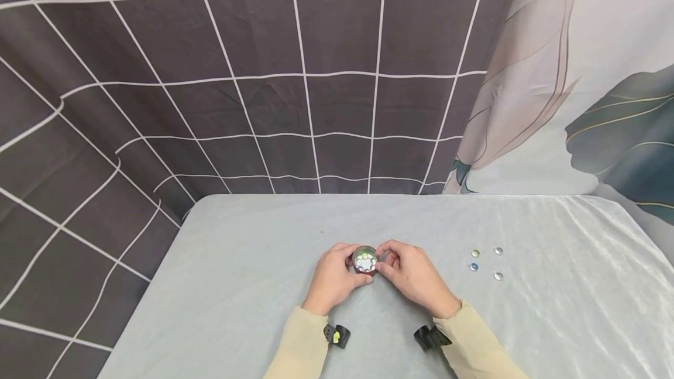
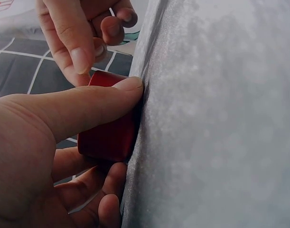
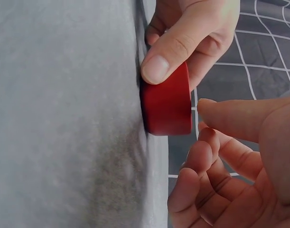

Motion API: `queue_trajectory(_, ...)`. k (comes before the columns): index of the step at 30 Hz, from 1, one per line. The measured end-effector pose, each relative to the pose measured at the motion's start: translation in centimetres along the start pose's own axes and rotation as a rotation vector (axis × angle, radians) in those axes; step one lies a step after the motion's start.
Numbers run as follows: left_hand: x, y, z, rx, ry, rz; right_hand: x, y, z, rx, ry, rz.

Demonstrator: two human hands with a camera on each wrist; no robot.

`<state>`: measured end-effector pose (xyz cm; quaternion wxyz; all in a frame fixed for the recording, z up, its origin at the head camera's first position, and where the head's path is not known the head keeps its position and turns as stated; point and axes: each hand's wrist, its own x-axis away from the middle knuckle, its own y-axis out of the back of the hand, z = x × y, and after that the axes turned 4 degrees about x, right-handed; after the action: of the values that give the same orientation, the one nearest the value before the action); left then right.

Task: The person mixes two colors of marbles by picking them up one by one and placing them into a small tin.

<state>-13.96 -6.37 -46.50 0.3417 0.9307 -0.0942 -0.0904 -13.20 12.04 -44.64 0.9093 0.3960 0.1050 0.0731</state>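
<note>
My left hand [image 1: 333, 276] holds a small round red tin [image 3: 167, 104] by its side, thumb on the near wall and fingers on the far side. The tin's open top faces up and its inside is shiny silver, with several small pieces, some clear and some greenish, showing in it in the head view. At the tin's right rim is my right hand [image 1: 413, 274], thumb and forefinger tips set apart and the other fingers loosely curled. In the right wrist view its thumb stands just off the rim, and nothing shows between the fingers.
Several glass gems lie on the pale cloth to the right, among them a green one [image 1: 475, 254], a blue one [image 1: 474, 266] and a clear one [image 1: 498, 276]. A dark gridded curtain [image 1: 337, 104] hangs behind the cloth-covered table [image 1: 237, 250].
</note>
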Motion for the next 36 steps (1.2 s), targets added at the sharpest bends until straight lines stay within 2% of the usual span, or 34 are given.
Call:
queue_trajectory(13,0.0,0.1,0.1,-0.012,-0.004,-0.003,0.1,0.8,0.3,-0.018,0.009,-0.027)
queue_trajectory(36,-0.1,0.0,0.1,-0.019,-0.012,0.004,0.4,1.6,-0.2,-0.016,-0.023,-0.055)
